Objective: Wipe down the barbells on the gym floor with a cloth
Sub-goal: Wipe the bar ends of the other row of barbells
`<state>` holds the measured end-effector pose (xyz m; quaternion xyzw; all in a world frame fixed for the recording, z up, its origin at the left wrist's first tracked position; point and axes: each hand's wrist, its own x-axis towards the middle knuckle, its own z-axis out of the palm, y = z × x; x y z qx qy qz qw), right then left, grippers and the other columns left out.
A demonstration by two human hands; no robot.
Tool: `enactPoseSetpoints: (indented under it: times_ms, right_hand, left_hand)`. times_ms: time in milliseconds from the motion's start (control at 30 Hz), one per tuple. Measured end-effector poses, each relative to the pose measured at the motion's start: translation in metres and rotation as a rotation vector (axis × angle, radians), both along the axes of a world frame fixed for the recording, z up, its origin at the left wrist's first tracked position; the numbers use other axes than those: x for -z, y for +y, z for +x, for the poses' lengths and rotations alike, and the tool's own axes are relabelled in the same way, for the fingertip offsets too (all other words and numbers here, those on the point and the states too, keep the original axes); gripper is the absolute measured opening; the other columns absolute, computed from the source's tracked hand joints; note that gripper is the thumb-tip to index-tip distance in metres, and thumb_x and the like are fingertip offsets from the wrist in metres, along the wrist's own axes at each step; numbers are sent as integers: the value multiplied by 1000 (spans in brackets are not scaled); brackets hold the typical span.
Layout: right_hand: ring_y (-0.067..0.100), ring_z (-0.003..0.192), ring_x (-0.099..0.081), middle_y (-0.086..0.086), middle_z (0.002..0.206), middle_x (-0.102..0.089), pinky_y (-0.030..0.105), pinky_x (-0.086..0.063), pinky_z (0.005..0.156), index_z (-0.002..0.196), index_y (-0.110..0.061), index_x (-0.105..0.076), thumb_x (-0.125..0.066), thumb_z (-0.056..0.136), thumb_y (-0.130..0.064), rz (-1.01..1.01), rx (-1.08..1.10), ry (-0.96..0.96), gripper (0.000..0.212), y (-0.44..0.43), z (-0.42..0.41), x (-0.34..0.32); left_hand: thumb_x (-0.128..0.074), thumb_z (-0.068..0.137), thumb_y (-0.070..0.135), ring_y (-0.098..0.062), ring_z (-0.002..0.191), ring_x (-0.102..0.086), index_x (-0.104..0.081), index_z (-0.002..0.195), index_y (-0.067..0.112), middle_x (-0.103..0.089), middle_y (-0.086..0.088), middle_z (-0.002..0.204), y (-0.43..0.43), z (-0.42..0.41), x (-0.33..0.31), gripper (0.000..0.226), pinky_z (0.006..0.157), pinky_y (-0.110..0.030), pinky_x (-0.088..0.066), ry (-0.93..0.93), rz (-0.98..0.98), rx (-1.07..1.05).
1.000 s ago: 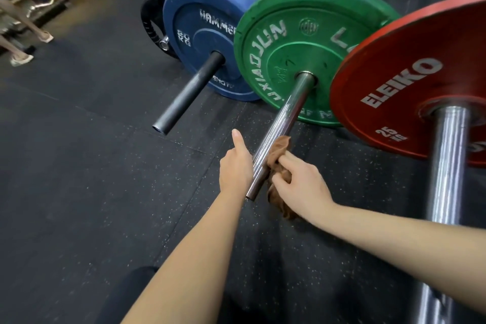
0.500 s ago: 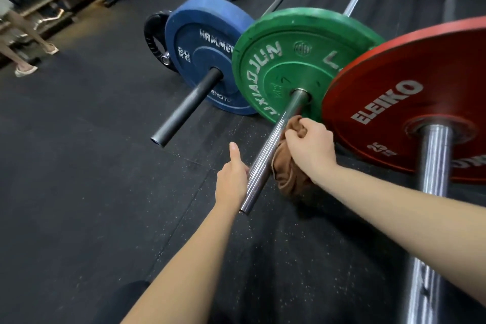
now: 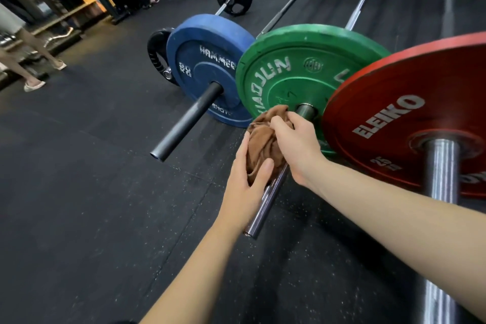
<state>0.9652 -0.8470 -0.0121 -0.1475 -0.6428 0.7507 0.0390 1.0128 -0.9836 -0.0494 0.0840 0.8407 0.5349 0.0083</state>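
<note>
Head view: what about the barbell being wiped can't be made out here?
Head view, all items:
Chrome sleeve of the green plate: its middle stretch is covered by the brown cloth, the left hand and the right hand.
Green plate's lettering: right part hidden behind the red plate.
Red plate and its steel sleeve: cut off by the right and bottom edges.
Person's legs at far left: the rest is cut by the frame edge.

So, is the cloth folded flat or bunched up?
Bunched up: the brown cloth shows deep wrinkles, gripped by the right hand and left hand.
</note>
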Motion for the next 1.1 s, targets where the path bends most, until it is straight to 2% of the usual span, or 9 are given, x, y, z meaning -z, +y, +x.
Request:
enactPoseSetpoints:
  times_ms: [100, 167, 300, 333, 400, 500, 567, 933, 1100]
  right_hand:
    - [28, 99, -72, 11, 101, -78, 44, -56, 98, 89, -15, -79, -43, 86, -23, -414, -225, -13, 37, 0, -5, 4]
    - [30, 99, -67, 11, 101, -75, 44, -51, 102, 91, -13, -78, -40, 78, -24, -340, -296, -42, 41, 3, -16, 11]
    - [21, 104, -56, -7, 104, -66, 34, -45, 95, 86, -26, -69, -45, 84, -20, 668, -222, 9, 25, 7, -35, 31]
    - [24, 114, -51, -3, 117, -61, 38, -42, 99, 99, -28, -67, -48, 89, -21, 900, -176, 58, 22, 8, -34, 41]
    - [31, 139, -34, 8, 152, -40, 48, -29, 114, 143, -16, -48, -52, 93, -30, 1150, -112, 69, 52, 7, -28, 67]
    - [34, 155, -8, 9, 171, 5, 54, -9, 124, 163, -7, 0, -46, 101, -40, 941, -89, -93, 84, -1, -27, 98]
    - [34, 156, -2, 12, 169, 17, 52, -8, 125, 160, -5, 13, -46, 102, -39, 815, -106, -111, 89, -5, -31, 104]
    - [29, 157, 4, 11, 167, 27, 42, -4, 127, 159, -3, 16, -46, 104, -34, 749, -102, 13, 89, 3, -29, 112]
    - [30, 157, 5, 12, 166, 29, 42, -3, 127, 158, -2, 18, -47, 104, -35, 752, -115, 45, 90, 6, -28, 115]
  left_hand:
    - [-73, 89, 52, 8, 132, -50, -35, 152, 46, -52, 31, 143, -5, -10, -7, 74, 110, -26, -42, 17, 50, -53]
    - [-80, 89, 37, -4, 124, -62, -55, 139, 39, -65, 18, 133, -15, -19, -5, 56, 108, -39, -49, -69, 100, -92]
    - [-72, 85, 22, -22, 97, -73, -71, 110, 29, -76, 1, 104, -25, -32, 0, 26, 85, -49, -62, -148, 114, -337]
    - [-69, 86, 20, -26, 88, -73, -71, 107, 26, -76, -6, 101, -27, -36, 0, 22, 75, -47, -61, -168, 162, -413]
    - [-67, 83, 24, -27, 81, -69, -70, 103, 27, -75, -11, 97, -33, -48, 0, 20, 70, -44, -57, -176, 174, -502]
    - [-69, 84, 27, -10, 91, -68, -68, 103, 36, -73, 13, 93, -30, -66, -6, 21, 81, -36, -57, -147, -26, -427]
    - [-69, 88, 23, 0, 92, -63, -66, 107, 37, -70, 18, 96, -18, -81, -10, 24, 81, -28, -49, -115, -197, -310]
    - [-63, 97, 26, -27, 123, -58, -58, 135, 22, -65, -4, 131, 71, -169, -9, 38, 102, -32, -45, -110, -479, -19]
    - [-62, 98, 16, -32, 117, -60, -53, 129, 11, -66, -11, 126, 96, -186, 1, 33, 85, -27, -38, -30, -466, -18]
